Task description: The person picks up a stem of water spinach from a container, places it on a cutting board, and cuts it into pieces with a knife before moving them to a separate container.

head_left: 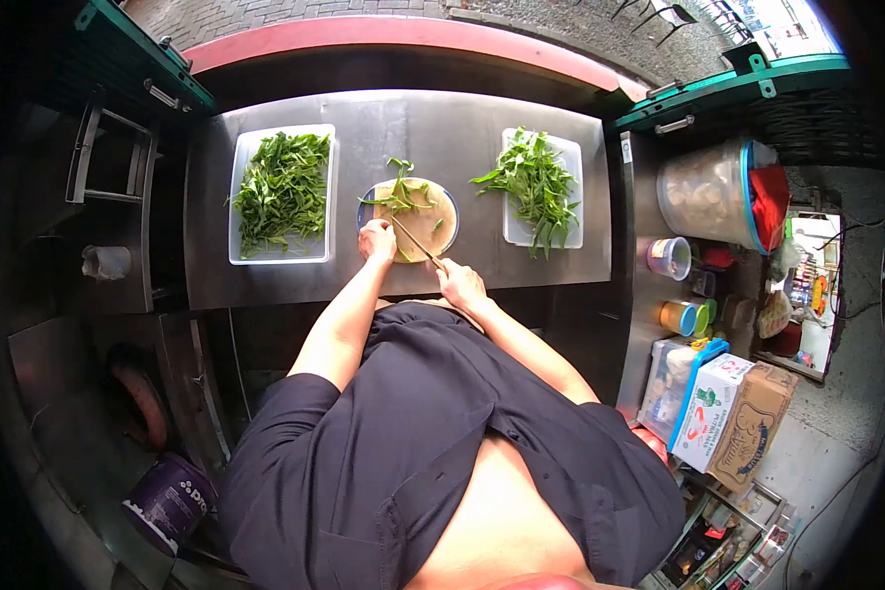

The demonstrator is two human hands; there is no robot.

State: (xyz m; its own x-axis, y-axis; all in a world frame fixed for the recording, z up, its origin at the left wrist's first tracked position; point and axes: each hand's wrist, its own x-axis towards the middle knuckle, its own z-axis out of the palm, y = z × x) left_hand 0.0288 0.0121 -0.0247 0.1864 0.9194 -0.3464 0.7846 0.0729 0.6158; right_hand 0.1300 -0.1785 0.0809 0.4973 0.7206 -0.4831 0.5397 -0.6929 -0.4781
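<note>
My right hand (pixel 460 285) is wrapped round the handle of a knife (pixel 419 242), whose blade slants up and left across a round cutting board (pixel 448 218) with a blue rim. Left of the blade, my left hand (pixel 377 240) has its fingers curled together at the board's edge. A thin green stalk (pixel 403 257) shows beside those fingers; how much of it they grip is partly hidden. Cut leafy greens (pixel 400 195) lie on the upper part of the board, some hanging over its far edge.
Chopped greens (pixel 283 187) fill a white tray (pixel 332 177) on the left. Longer leafy stems (pixel 536 182) lie in another tray (pixel 572 231) on the right. The steel table (pixel 393 118) bears all this. Tubs (pixel 670 258), a large bucket (pixel 708 195) and boxes (pixel 752 425) stand along the right.
</note>
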